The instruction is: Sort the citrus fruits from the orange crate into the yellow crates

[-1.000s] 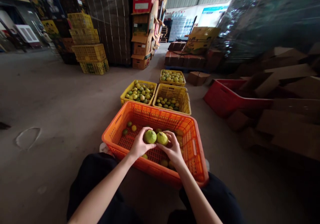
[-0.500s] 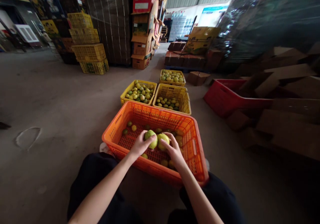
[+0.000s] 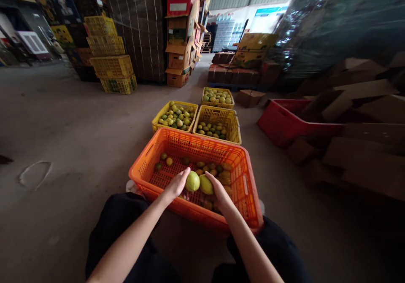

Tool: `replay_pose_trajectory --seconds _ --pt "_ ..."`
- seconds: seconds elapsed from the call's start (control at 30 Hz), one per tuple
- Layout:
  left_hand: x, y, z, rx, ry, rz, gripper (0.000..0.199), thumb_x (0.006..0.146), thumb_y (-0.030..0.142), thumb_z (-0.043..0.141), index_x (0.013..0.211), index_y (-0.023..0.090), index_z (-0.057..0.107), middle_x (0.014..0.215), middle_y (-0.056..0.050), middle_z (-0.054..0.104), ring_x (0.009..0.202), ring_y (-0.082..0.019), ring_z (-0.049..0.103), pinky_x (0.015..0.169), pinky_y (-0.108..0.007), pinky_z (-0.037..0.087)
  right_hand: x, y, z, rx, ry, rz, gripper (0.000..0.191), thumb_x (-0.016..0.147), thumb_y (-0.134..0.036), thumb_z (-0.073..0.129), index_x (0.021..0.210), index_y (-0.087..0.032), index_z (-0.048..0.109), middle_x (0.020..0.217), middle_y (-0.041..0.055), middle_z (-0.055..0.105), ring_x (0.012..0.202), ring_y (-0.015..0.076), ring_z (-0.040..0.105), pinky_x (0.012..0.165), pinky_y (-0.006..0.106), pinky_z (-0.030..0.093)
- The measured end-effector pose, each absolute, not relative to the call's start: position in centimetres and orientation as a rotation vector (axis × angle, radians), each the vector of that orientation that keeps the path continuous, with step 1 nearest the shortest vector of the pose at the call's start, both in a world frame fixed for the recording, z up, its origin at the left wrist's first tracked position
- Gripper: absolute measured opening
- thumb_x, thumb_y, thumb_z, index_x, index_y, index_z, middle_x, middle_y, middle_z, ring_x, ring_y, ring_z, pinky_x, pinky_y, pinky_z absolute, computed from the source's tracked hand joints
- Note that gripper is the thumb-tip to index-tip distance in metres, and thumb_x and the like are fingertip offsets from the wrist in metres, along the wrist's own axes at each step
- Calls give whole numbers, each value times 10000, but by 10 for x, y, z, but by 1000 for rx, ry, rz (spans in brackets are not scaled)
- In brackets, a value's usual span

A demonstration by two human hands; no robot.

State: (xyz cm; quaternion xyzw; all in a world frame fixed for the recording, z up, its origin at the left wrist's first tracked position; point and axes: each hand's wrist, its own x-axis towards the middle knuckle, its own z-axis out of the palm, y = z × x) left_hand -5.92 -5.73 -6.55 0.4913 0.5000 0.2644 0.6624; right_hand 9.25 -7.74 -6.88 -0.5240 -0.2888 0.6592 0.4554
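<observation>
My left hand (image 3: 177, 186) is closed round a yellow-green lemon (image 3: 192, 181), its thumb on top and its other fingers mostly hidden below. Close beside it, my right hand (image 3: 219, 190) grips a second greenish lemon (image 3: 206, 184) from the right. Both lemons are held over the orange crate (image 3: 190, 136), nearly touching each other. Inside that crate, several lemons (image 3: 224, 174) lie along the right side, and a few more, such as a small yellow one (image 3: 169, 161), rest at the left. My forearms hide part of its near wall.
Just beyond the orange crate stand three yellow crates of lemons, at left (image 3: 155, 122), right (image 3: 234, 125) and back (image 3: 218, 104). A red crate (image 3: 275, 125) with cardboard (image 3: 363, 152) lies to the right. Stacked yellow crates (image 3: 112, 66) and boxes (image 3: 179, 61) stand farther back.
Both lemons have turned in my hands, and my fingers have shifted from their upper sides towards the outer sides and beneath. My hands stay over the orange crate.
</observation>
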Motion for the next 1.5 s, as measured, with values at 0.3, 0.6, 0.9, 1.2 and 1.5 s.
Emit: replay_pose_trajectory --seconds 0.3,0.6,0.9,1.2,1.5 --pt "-56 -57 -61 994 1104 539 713 740 699 254 934 96 581 477 -14 586 292 -96 465 328 -196 293 92 -78 -59 -1293 -530 1830 365 787 -501 427 864 -165 548 401 -22 510 278 133 452 271 238 373" --pt "-59 -57 -52 950 1145 524 731 723 709 236 791 90 619 447 -29 563 329 -83 461 359 -187 273 93 -80 -52 -1269 -596 1943 452 831 -459 280 857 -112 570 332 20 492 272 160 475 257 218 334" --pt "-59 -56 -51 929 1142 528 736 715 706 237 785 89 631 459 -38 572 337 -75 452 370 -184 273 96 -81 -53 -1204 -663 1925 433 823 -422 274 856 -115 578 349 39 518 283 168 489 264 215 322" --pt "-60 -56 -53 912 1127 540 773 678 746 243 838 99 636 488 -34 584 333 -63 431 367 -181 251 96 -81 -54 -1206 -651 1853 348 790 -479 407 696 -168 531 390 -8 499 281 113 452 260 192 284" --pt "-59 -55 -53 817 1029 526 762 707 747 248 851 93 611 502 -36 579 347 -63 440 359 -168 256 94 -79 -59 -1234 -678 1778 385 754 -553 465 683 -178 514 416 -25 510 293 96 429 276 195 310"
